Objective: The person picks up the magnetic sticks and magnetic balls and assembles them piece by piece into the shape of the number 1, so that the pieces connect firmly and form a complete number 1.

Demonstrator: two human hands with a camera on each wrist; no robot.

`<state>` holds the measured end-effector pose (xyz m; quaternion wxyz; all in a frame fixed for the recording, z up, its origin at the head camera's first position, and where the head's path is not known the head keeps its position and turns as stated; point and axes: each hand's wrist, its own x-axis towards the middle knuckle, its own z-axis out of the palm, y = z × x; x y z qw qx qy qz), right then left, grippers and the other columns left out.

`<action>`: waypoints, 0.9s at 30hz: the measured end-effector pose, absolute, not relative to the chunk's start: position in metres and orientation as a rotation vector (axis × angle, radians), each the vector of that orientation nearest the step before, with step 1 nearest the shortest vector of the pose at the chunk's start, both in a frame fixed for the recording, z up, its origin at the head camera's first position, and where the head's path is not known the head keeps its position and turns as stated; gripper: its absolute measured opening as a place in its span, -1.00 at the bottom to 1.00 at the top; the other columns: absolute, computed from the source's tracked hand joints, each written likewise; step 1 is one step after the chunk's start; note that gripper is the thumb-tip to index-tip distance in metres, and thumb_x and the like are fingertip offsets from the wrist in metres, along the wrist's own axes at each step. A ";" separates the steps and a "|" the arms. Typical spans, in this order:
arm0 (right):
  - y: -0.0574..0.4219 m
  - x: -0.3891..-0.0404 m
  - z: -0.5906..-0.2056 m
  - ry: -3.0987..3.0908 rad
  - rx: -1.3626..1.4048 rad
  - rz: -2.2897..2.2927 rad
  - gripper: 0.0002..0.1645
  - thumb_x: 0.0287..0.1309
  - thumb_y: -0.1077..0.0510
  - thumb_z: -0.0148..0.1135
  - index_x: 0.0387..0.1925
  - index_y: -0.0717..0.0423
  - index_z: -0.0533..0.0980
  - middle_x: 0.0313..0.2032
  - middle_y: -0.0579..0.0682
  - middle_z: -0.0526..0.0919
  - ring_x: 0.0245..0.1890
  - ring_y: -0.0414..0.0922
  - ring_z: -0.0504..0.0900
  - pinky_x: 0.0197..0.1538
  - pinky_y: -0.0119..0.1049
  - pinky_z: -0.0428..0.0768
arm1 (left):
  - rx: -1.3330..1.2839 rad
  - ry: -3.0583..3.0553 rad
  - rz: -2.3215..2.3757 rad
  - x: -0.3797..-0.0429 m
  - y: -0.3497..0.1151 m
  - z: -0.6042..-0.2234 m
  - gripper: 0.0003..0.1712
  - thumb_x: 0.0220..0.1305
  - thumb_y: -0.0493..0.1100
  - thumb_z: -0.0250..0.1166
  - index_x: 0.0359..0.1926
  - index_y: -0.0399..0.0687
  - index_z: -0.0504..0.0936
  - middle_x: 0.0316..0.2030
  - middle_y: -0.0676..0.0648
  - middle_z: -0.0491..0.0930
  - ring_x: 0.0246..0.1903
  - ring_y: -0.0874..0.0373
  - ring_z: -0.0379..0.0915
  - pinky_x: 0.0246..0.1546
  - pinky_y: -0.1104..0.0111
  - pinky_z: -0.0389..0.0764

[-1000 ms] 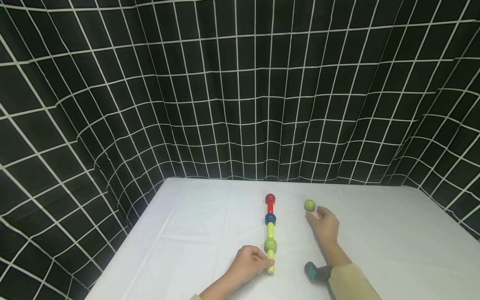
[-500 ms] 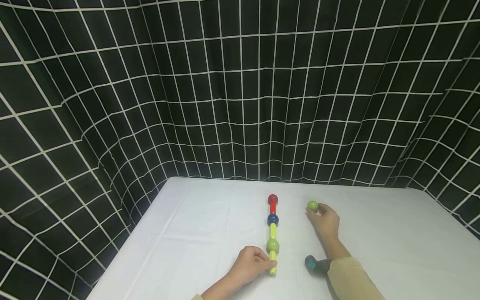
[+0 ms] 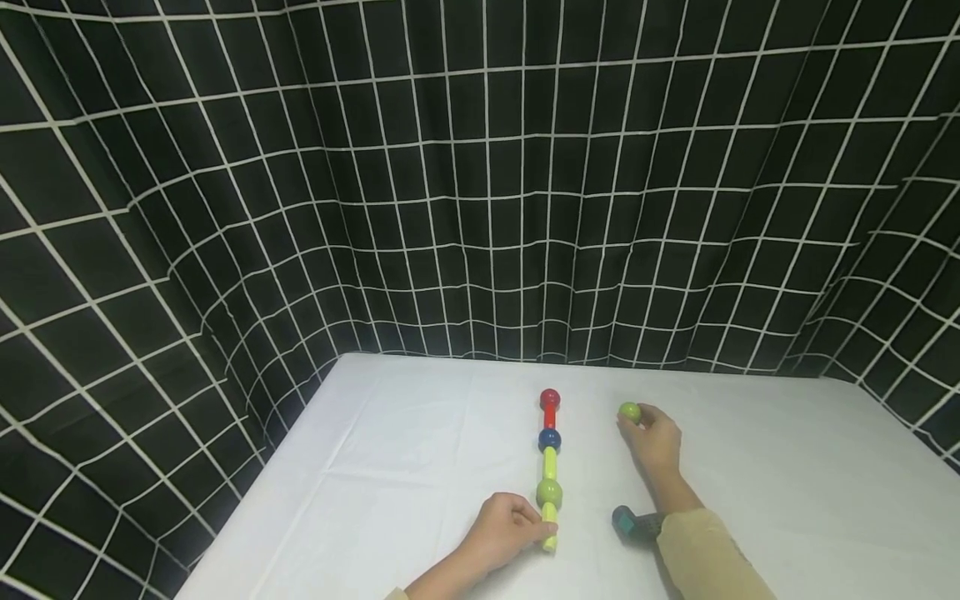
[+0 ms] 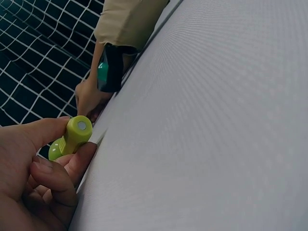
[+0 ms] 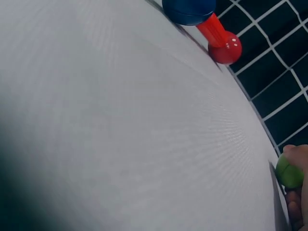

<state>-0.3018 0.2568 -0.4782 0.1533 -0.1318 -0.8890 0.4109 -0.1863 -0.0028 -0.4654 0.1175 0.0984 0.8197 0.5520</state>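
On the white cloth a chain runs from far to near: a red ball (image 3: 550, 398), a red rod (image 3: 550, 416), a blue ball (image 3: 549, 440), a yellow-green rod (image 3: 550, 462), a green ball (image 3: 549, 492) and a second yellow-green rod (image 4: 76, 136) at the near end. My left hand (image 3: 502, 531) pinches that near rod between thumb and fingers; its round silvery end faces the left wrist camera. Further back on the right, my right hand (image 3: 657, 442) holds a loose green ball (image 3: 630, 412) between thumb and fingers, apart from the chain.
The white-covered table (image 3: 405, 433) ends at the back against a black curtain (image 3: 480, 208) with a white grid, which also closes in both sides. A dark wrist-worn device (image 3: 633, 525) sticks out at the right sleeve (image 3: 708, 554).
The right hand's thumb and fingers have closed round the loose green ball, which they stood just beside a second ago. The left hand keeps its pinch on the near rod.
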 end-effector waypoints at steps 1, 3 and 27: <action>0.256 -0.301 -0.478 -2.546 -0.377 1.182 -0.36 0.25 0.01 0.09 0.21 0.35 0.26 0.19 0.39 0.35 0.24 0.28 0.29 0.22 0.12 0.31 | 0.290 2.399 1.616 -0.186 -0.003 -0.465 -0.72 -0.05 0.01 0.43 -0.54 -0.09 0.61 -0.74 0.09 0.49 -0.66 0.29 0.36 -0.63 0.47 0.36; 0.255 -0.300 -0.477 -2.549 -0.373 1.186 -0.36 0.25 0.01 0.09 0.21 0.34 0.25 0.18 0.39 0.36 0.23 0.28 0.30 0.21 0.12 0.33 | 0.290 2.400 1.617 -0.186 -0.003 -0.464 -0.72 -0.05 0.01 0.43 -0.54 -0.09 0.61 -0.74 0.10 0.47 -0.67 0.29 0.35 -0.64 0.47 0.35; 0.228 -0.250 -0.473 -2.580 -0.254 1.168 -0.41 0.16 0.03 0.19 0.10 0.35 0.37 0.08 0.38 0.47 0.16 0.26 0.40 0.15 0.13 0.39 | 0.327 2.388 1.612 -0.186 -0.004 -0.465 -0.71 -0.02 0.01 0.41 -0.52 -0.12 0.61 -0.75 0.09 0.46 -0.68 0.29 0.33 -0.66 0.49 0.35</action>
